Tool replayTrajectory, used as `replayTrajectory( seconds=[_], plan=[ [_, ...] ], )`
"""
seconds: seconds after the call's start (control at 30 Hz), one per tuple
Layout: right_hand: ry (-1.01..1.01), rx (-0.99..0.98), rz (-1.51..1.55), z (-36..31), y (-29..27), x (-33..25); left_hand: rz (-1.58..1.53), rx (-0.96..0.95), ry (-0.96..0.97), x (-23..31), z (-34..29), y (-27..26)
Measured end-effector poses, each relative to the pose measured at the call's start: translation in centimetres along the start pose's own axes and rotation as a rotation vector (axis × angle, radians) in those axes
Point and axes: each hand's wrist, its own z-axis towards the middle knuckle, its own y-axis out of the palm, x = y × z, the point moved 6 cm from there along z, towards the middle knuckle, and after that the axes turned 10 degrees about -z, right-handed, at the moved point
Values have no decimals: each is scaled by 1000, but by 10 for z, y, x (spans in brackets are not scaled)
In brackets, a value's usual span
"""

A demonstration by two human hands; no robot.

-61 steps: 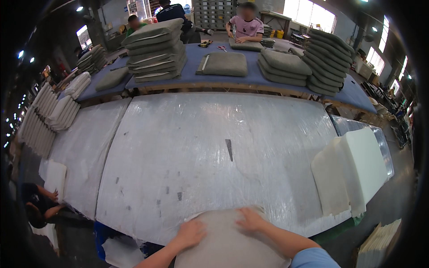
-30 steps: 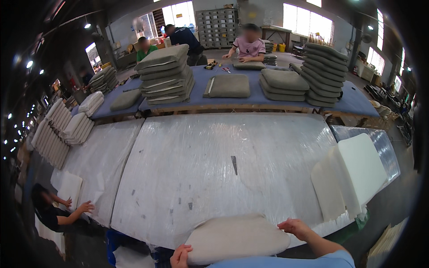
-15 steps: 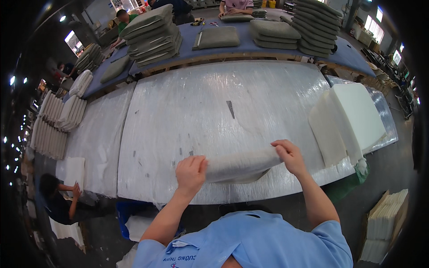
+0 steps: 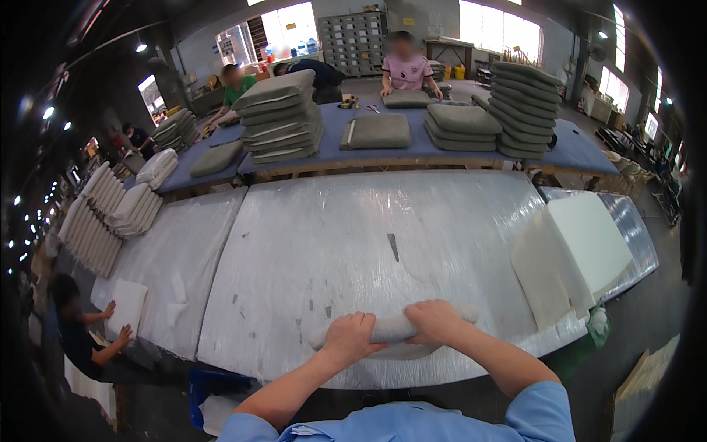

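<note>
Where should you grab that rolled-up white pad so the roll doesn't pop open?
Probably best from above, over the middle of the rolled white pad, as the left hand and right hand do side by side. It is a long, soft roll lying crosswise near the front edge of the plastic-covered table, so a two-handed wrap-around grip should hold the layers shut; one end alone would likely unroll.

Bright window backlight, dark fisheye rim.
</note>
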Motion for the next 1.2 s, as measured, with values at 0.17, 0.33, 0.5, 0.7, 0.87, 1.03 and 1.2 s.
replayTrajectory(
  seconds=[0.17,0.33,0.5,0.7,0.87,1.03,1.2],
  plan=[
    [102,71,-33,-46,5,44,11,51,13,-9,-19,-9],
    [56,304,45,-77,17,66,-7,215,91,-5,-34,-16],
    [-12,566,133,-89,17,67,-67,377,-92,-24,-60,-17],
    [427,475,800,-123,83,95,-348,289,-757,-70,-115,27],
    [877,-73,1517,-149,172,88,-854,-103,-1317,-96,-174,78],
    [1176,-495,1582,-120,138,95,-936,-235,-1596,-122,-177,117],
    [1185,-782,1346,-123,267,115,-1134,-460,-1729,-123,-141,134]
  ],
)
